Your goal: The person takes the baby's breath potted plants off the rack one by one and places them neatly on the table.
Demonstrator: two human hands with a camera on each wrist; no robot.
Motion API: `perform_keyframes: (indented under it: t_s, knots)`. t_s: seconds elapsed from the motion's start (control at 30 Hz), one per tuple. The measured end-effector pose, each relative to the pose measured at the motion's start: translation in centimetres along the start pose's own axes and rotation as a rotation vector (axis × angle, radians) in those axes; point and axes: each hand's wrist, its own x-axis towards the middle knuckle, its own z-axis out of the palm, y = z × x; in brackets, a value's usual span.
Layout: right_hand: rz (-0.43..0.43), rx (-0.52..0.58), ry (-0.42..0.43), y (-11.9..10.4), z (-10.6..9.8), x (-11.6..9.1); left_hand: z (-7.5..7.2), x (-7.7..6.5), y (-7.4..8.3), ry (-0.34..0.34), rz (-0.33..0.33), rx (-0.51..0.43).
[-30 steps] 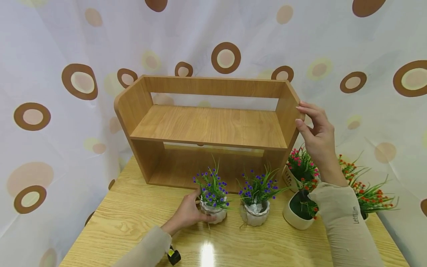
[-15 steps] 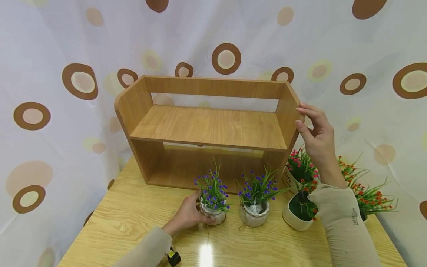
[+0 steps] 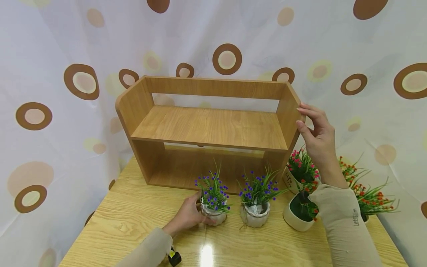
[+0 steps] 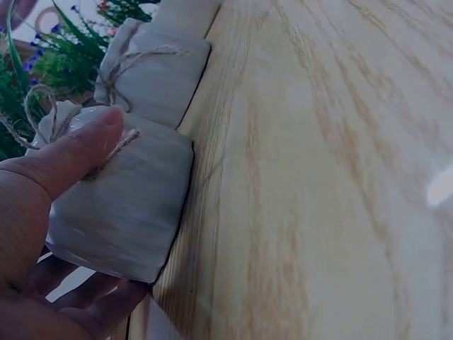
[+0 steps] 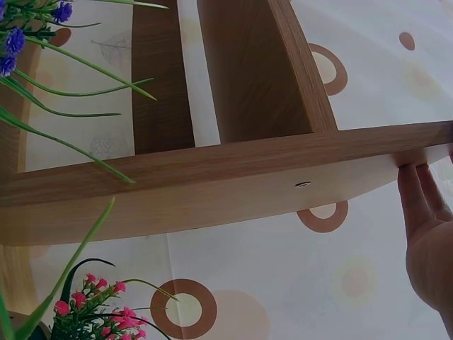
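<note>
My left hand (image 3: 187, 215) holds a small white pot (image 4: 127, 205) of artificial purple flowers (image 3: 213, 193) on the table. In the left wrist view its thumb lies across the pot's near side, over a twine bow, and the other fingers curl round the far side and base. At the upper right, my right hand (image 3: 319, 137) grips the front edge of the right side panel of a two-tier wooden shelf (image 3: 207, 126). Its fingers (image 5: 417, 195) press the panel's outer face in the right wrist view; the thumb is hidden there.
A matching white pot (image 3: 255, 217) with purple flowers stands right of the held one. Further right are a cream pot (image 3: 297, 218), a pot (image 3: 290, 180) with pink flowers, and orange-red flowers (image 3: 373, 200) partly behind my sleeve. A patterned curtain (image 3: 253, 33) hangs behind.
</note>
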Motion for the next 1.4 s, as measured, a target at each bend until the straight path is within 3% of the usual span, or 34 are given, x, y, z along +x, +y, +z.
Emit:
perform_keyframes:
  t_s: [0.47, 0.73, 1.4]
  knots:
    - [-0.009, -0.023, -0.004, 0.20, -0.07, -0.06, -0.14, -0.17, -0.30, -0.014, 0.015, 0.017]
    - [-0.028, -0.007, -0.013, 0.20, -0.28, 0.09, -0.16, -0.05, -0.05, -0.021, -0.020, 0.028]
    - [-0.069, 0.125, -0.017, 0.99, -0.46, 0.73, -0.45, -0.07, -0.17, -0.051, -0.037, -0.011]
